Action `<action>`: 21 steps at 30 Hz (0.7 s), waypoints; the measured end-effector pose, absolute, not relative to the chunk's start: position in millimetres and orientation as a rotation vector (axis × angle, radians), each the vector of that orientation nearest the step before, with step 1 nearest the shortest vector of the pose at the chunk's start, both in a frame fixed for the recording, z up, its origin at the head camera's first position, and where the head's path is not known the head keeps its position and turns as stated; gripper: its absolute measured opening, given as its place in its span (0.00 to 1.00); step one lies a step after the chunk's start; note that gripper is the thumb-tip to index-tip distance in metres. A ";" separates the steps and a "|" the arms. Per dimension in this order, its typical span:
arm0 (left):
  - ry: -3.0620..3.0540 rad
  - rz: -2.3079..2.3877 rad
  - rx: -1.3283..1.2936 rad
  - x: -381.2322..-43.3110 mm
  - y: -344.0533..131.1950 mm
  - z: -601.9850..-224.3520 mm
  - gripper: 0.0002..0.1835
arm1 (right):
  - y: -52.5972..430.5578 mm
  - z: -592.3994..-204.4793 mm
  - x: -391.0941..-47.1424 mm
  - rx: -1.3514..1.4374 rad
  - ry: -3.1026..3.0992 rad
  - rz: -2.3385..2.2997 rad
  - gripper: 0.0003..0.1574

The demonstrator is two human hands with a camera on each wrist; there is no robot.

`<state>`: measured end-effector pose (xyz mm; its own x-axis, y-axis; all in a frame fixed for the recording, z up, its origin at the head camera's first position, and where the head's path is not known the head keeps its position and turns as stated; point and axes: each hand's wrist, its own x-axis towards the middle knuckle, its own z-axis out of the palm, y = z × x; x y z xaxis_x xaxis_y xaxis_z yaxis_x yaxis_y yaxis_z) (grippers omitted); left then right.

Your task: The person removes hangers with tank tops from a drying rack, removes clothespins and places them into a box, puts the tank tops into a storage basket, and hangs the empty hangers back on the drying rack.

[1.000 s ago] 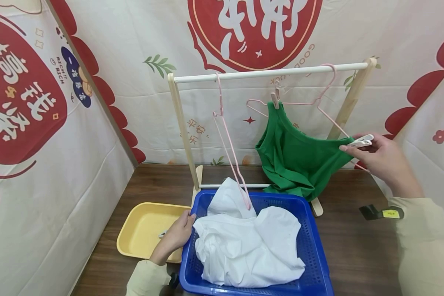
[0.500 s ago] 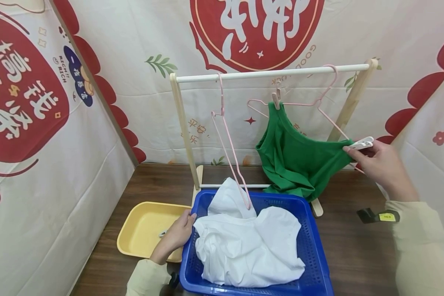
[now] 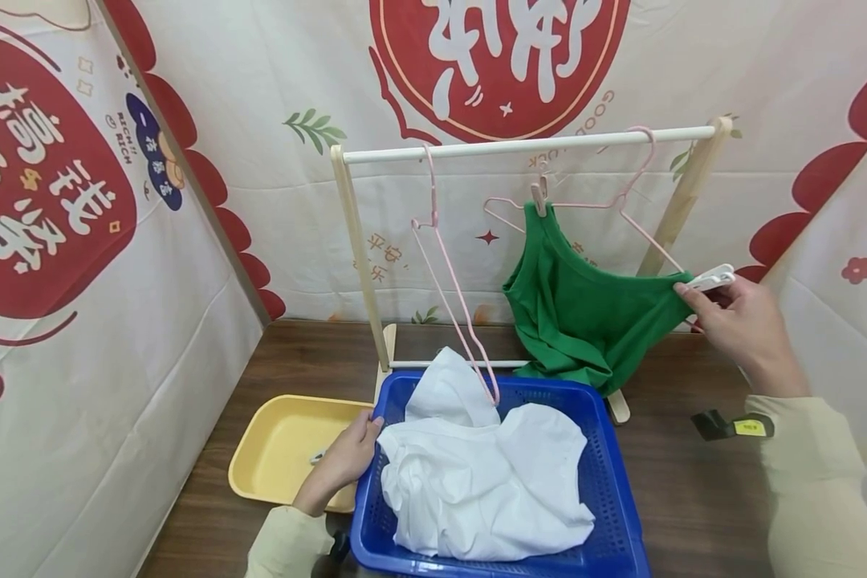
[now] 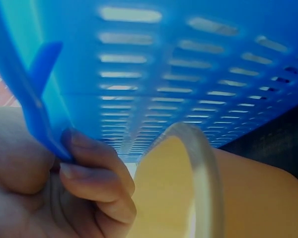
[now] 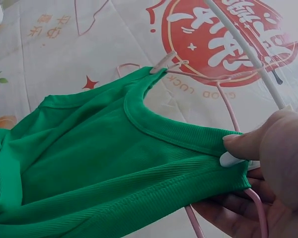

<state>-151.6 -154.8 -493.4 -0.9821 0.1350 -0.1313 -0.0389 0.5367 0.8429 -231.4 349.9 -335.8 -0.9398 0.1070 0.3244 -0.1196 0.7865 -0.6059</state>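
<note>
In the head view a green tank top (image 3: 585, 297) hangs from a pink hanger (image 3: 643, 225); a pale pink clothespin (image 3: 539, 197) clips one strap. My right hand (image 3: 747, 321) pinches the other strap at the hanger's lower end, beside a white clothespin (image 3: 713, 278). Up close in the right wrist view, the thumb presses the strap, with the white clothespin (image 5: 232, 159) partly visible on the fabric and other fingers behind it. My left hand (image 3: 343, 457) grips the rim of a blue basket (image 3: 617, 482), fingers curled around it in the left wrist view. White garments (image 3: 484, 482) lie inside.
A drying rack with a white rail (image 3: 527, 144) and wooden posts stands behind the basket. Another pink hanger (image 3: 455, 281) dangles over the white clothes. At the left, a yellow tray (image 3: 274, 449) holds a clothespin (image 3: 318, 457). Printed cloth walls surround the table (image 3: 694, 482).
My right hand has shifted slightly, still holding the green strap by the white clothespin. The lower end of the bare hanger has swung a little to the right. My left hand stays on the basket.
</note>
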 end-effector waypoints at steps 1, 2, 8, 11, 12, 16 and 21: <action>2.590 1.430 0.081 -151.4 -154.8 -493.3 0.16 | 349.8 -335.9 -231.3 0.008 -2.631 0.934 0.28; 2.589 1.430 0.081 -151.3 -154.7 -493.4 0.15 | 349.6 -336.0 -231.1 0.006 -2.625 0.943 0.29; 2.588 1.434 0.089 -151.1 -154.5 -494.1 0.15 | 347.1 -333.8 -229.2 -0.020 -2.594 1.006 0.30; 2.577 1.446 0.085 -150.9 -154.6 -493.8 0.15 | 345.6 -331.3 -227.3 -0.039 -2.577 1.042 0.30; 2.574 1.447 0.083 -150.9 -154.7 -493.6 0.15 | 345.0 -330.4 -226.5 -0.047 -2.573 1.050 0.30; 2.567 1.450 0.076 -150.8 -154.8 -493.4 0.16 | 342.8 -326.2 -223.4 -0.073 -2.569 1.062 0.32; 2.565 1.447 0.070 -150.5 -155.0 -493.8 0.16 | 339.4 -320.6 -219.9 -0.067 -2.564 1.075 0.32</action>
<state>-150.5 -155.0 -493.8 -0.9798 0.1362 -0.1462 -0.0547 0.5213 0.8517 -219.9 339.4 -320.6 -0.9347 0.1793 0.3068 -0.0931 0.7096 -0.6984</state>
